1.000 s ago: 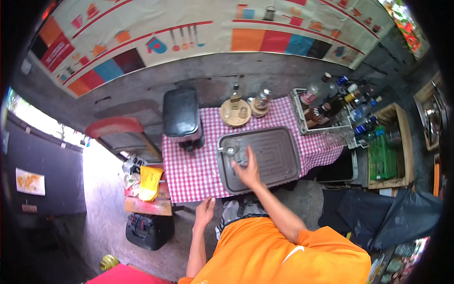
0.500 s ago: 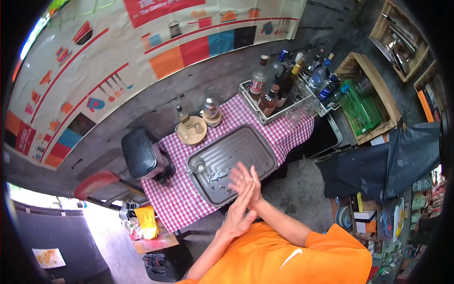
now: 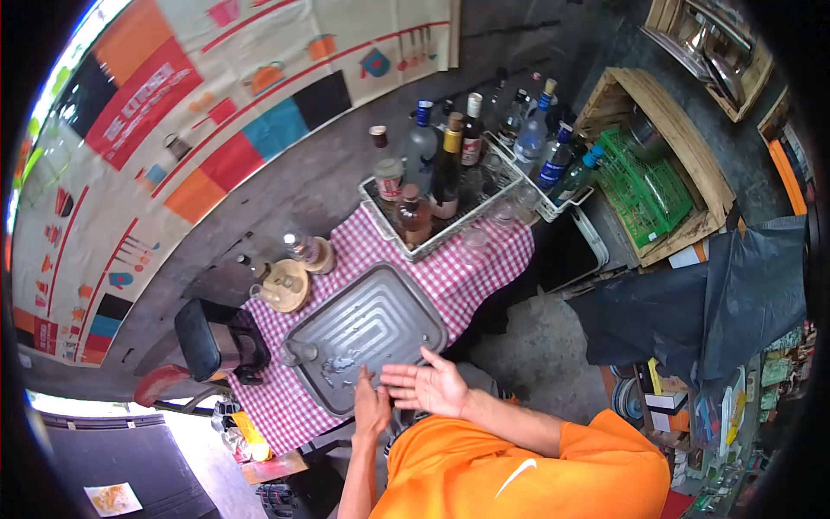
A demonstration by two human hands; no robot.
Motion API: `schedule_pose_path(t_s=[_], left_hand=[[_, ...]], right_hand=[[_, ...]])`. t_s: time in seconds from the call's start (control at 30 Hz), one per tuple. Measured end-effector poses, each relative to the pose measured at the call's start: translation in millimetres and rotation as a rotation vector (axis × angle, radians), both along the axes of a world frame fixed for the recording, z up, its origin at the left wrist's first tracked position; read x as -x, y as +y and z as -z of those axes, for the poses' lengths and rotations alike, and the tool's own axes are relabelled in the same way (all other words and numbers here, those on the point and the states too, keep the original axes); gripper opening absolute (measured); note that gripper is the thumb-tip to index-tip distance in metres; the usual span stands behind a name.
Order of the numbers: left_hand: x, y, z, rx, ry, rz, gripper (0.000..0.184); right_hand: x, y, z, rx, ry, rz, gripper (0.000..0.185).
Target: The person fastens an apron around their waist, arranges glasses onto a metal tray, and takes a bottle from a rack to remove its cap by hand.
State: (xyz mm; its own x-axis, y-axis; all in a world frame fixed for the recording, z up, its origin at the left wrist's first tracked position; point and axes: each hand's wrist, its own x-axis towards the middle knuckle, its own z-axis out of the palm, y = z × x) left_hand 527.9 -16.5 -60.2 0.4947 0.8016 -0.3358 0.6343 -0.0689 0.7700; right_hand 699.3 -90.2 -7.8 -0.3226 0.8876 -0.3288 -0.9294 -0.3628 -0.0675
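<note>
My left hand (image 3: 370,408) is raised over the near edge of a dark grey tray (image 3: 406,298), fingers apart and nothing in them. Beside it, close to its fingertips, my right hand (image 3: 430,387) is spread with the palm turned up, also without an object. The tray rests on a red-and-white checked cloth (image 3: 484,290), with drops of liquid on its surface. In the tray's left corner stands a small clear glass (image 3: 299,352). A round wooden board (image 3: 285,285) with small glass items sits behind the tray.
A white wire crate (image 3: 415,251) of bottles stands at the back of the table. To the left is a black bin-like container (image 3: 207,339). A green plastic basket (image 3: 644,186) sits in a wooden crate (image 3: 692,147) on the right. Black sheeting (image 3: 692,303) hangs at the right.
The view has turned toward the right. My hands came together over the tray, palms touching, and are now apart and spread. My right hand has moved away from the glass.
</note>
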Motion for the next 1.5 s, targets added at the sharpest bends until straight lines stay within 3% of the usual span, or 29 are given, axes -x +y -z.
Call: schedule_pose_path(t_s=[0.1, 0.17, 0.3, 0.37, 0.6, 0.83, 1.3, 1.5], left_hand=[[-13, -17, 14, -0.146, -0.001, 0.028, 0.063], [-26, -30, 13, -0.084, 0.013, 0.009, 0.067], [-46, -55, 5, 0.034, 0.092, -0.062, 0.068], [-51, -69, 5, 0.01, 0.088, -0.091, 0.064], [-62, -82, -5, -0.058, 0.105, -0.136, 0.058], [-82, -90, -22, -0.08, 0.124, -0.203, 0.054], [-75, -93, -23, -0.113, 0.073, -0.221, 0.062], [-72, -83, -21, -0.144, 0.049, -0.236, 0.06]], right_hand=[[-59, -1, 5, 0.028, -0.317, 0.147, 0.059], [-105, 4, 24, 0.16, -0.25, 0.226, 0.055], [-182, 7, 68, 0.362, 0.156, 0.418, 0.048], [-204, 13, 86, 0.421, 0.155, 0.513, 0.049], [-241, 44, 120, 0.44, 0.373, 0.469, 0.074], [-250, 71, 131, 0.537, 0.373, 0.47, 0.085], [-255, 74, 141, 0.499, 0.233, 0.385, 0.06], [-246, 57, 126, 0.458, 0.192, 0.329, 0.061]])
